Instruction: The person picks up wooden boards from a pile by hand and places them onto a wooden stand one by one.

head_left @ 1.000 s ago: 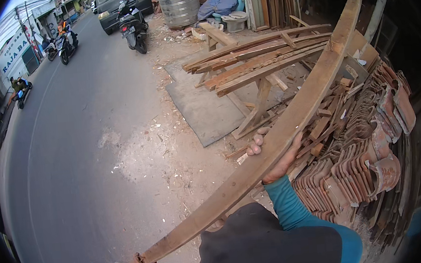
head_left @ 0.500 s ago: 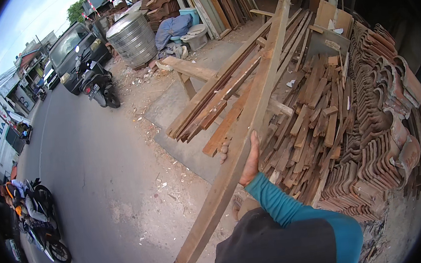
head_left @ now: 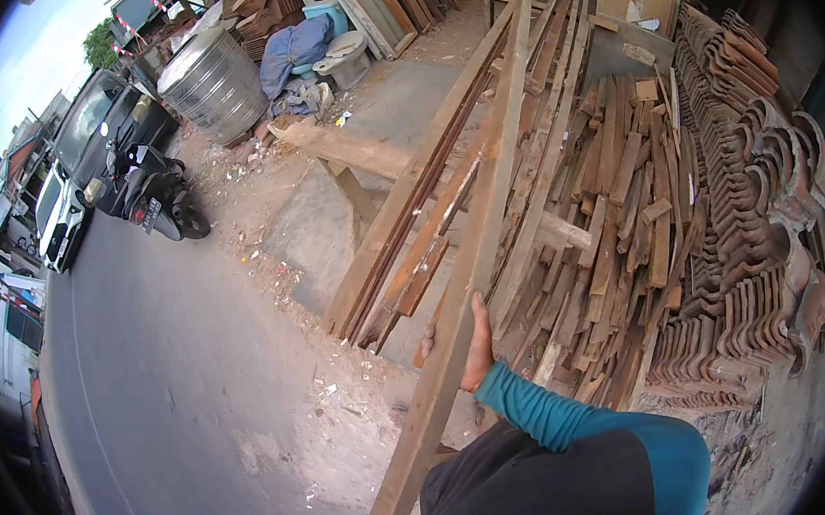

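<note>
Roadside dirt [head_left: 343,416] | hands [head_left: 477,347]: right grips wooden beam [head_left: 484,251] | roof tiles [head_left: 732,323] stacked

My view cuts off both ends of the long plank [head_left: 487,241], which covers part of the right hand [head_left: 477,355]. Boards [head_left: 369,266] seemingly hide the legs at the trestle's [head_left: 344,148] right end.

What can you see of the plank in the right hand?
The plank is long, brown and looks wooden. It slants from the picture's lower edge up rightward, both ends out of view. The right hand grips it, thumb on one side, fingertips on the other. Whether it touches the boards beyond is unclear.
</note>
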`<state>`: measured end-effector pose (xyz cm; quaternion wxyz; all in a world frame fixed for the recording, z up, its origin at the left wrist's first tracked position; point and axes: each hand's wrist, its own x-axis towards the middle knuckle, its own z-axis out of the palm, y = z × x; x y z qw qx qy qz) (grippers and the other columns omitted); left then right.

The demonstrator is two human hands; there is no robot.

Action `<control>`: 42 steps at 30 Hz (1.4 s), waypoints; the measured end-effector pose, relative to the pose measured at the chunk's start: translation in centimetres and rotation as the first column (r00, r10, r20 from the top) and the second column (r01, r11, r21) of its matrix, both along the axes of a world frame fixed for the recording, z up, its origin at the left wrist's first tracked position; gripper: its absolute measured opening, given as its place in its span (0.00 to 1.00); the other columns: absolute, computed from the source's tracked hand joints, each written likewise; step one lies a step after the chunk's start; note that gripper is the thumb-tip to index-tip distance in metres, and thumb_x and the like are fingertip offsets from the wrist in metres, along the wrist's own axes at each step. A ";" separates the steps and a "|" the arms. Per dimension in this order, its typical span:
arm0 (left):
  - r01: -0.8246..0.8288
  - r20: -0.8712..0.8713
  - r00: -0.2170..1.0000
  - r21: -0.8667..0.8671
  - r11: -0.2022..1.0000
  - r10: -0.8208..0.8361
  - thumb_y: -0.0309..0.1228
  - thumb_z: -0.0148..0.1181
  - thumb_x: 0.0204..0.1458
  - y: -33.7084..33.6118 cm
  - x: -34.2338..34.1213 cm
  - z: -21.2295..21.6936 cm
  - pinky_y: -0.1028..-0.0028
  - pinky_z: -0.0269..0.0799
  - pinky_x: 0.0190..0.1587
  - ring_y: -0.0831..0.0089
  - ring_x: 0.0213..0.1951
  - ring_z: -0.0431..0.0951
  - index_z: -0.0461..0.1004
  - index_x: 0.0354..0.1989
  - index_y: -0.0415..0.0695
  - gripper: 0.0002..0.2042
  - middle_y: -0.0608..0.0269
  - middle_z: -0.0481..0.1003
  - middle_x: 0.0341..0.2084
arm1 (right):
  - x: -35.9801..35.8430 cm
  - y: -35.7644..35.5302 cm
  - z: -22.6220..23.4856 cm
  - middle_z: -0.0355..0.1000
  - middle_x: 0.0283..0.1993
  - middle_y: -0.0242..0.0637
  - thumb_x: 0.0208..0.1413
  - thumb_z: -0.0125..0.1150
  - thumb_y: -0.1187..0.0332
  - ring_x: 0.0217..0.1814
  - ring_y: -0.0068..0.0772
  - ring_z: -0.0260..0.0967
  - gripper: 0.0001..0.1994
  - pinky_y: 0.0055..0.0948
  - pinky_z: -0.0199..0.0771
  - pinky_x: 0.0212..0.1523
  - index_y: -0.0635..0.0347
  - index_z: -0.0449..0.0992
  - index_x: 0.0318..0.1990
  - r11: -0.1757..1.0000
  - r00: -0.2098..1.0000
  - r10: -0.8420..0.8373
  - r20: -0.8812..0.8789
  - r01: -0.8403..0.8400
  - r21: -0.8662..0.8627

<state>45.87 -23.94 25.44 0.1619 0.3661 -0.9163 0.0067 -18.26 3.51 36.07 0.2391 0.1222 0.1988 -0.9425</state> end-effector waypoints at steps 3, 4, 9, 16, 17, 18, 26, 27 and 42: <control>0.107 -0.061 0.990 -0.224 0.969 -0.123 0.42 0.64 0.43 -2.6 -2.0 -0.5 0.60 0.71 0.30 0.58 0.28 0.75 0.72 0.43 0.40 0.22 0.56 0.76 0.29 | -2.8 0.0 0.2 0.68 0.26 0.39 0.44 0.44 0.27 0.25 0.35 0.68 0.39 0.33 0.71 0.29 0.63 0.70 0.29 0.996 0.999 -0.036 0.001 0.036 0.081; 0.110 0.021 0.994 -0.115 0.987 -0.108 0.41 0.64 0.43 -3.4 -3.1 -0.9 0.61 0.71 0.32 0.58 0.30 0.75 0.72 0.43 0.40 0.22 0.56 0.76 0.30 | -4.0 0.0 0.4 0.68 0.26 0.39 0.44 0.44 0.27 0.25 0.35 0.68 0.39 0.33 0.71 0.29 0.63 0.70 0.29 0.996 0.999 -0.053 0.006 0.052 0.072; -0.128 0.321 0.947 0.426 0.896 -0.017 0.42 0.69 0.34 -4.2 -23.0 3.1 0.63 0.73 0.38 0.56 0.35 0.77 0.72 0.39 0.36 0.26 0.49 0.76 0.31 | -16.3 0.7 2.8 0.70 0.31 0.43 0.42 0.47 0.26 0.28 0.35 0.72 0.42 0.33 0.73 0.29 0.64 0.70 0.41 0.944 0.983 -0.143 -0.118 0.171 0.283; 0.400 0.088 0.815 0.629 0.667 -0.572 0.53 0.69 0.35 1.6 -60.5 16.1 0.67 0.74 0.45 0.56 0.42 0.78 0.66 0.52 0.30 0.42 0.43 0.76 0.39 | -24.6 6.2 5.0 0.52 0.66 0.50 0.53 0.50 0.41 0.70 0.46 0.44 0.40 0.45 0.47 0.66 0.68 0.57 0.62 0.523 0.838 -0.192 -0.511 0.528 0.669; 0.552 0.015 0.730 0.575 0.603 -0.683 0.54 0.66 0.38 1.7 -63.6 18.0 0.65 0.69 0.52 0.48 0.49 0.73 0.58 0.58 0.29 0.46 0.36 0.70 0.47 | -22.7 6.1 3.9 0.55 0.64 0.49 0.54 0.51 0.43 0.68 0.45 0.49 0.37 0.44 0.51 0.64 0.68 0.60 0.60 0.538 0.822 -0.203 -0.532 0.548 0.641; 0.762 0.009 0.600 0.298 0.575 -0.800 0.53 0.64 0.42 0.5 -65.5 19.4 0.62 0.65 0.55 0.49 0.55 0.68 0.56 0.59 0.29 0.44 0.36 0.66 0.52 | -20.6 6.1 2.6 0.58 0.62 0.48 0.55 0.52 0.45 0.66 0.44 0.53 0.34 0.44 0.55 0.63 0.68 0.62 0.57 0.553 0.807 -0.213 -0.551 0.565 0.613; 0.587 -0.188 0.736 0.656 0.474 -0.650 0.58 0.58 0.45 -5.8 -65.9 28.3 0.61 0.61 0.58 0.50 0.55 0.68 0.63 0.56 0.34 0.40 0.41 0.69 0.50 | -1.7 12.3 -14.3 0.71 0.47 0.41 0.55 0.55 0.50 0.51 0.37 0.66 0.26 0.37 0.62 0.54 0.65 0.70 0.51 0.274 0.947 -0.287 -0.144 0.225 0.935; 0.651 -0.268 0.706 0.611 0.451 -0.655 0.59 0.58 0.44 -4.9 -66.0 28.8 0.61 0.61 0.58 0.50 0.55 0.68 0.65 0.56 0.35 0.39 0.42 0.70 0.49 | 0.0 12.7 -16.0 0.71 0.47 0.41 0.55 0.55 0.50 0.51 0.37 0.66 0.26 0.37 0.62 0.54 0.65 0.70 0.51 0.259 0.938 -0.312 -0.148 0.234 0.937; 0.612 -0.358 0.705 0.743 0.270 -0.613 0.48 0.69 0.41 -8.1 -65.0 7.7 0.70 0.72 0.47 0.63 0.45 0.76 0.59 0.58 0.32 0.42 0.43 0.73 0.42 | 6.1 7.7 -19.3 0.73 0.42 0.47 0.52 0.59 0.54 0.47 0.39 0.69 0.23 0.33 0.66 0.50 0.68 0.73 0.45 0.037 0.875 -0.442 -0.196 0.236 0.971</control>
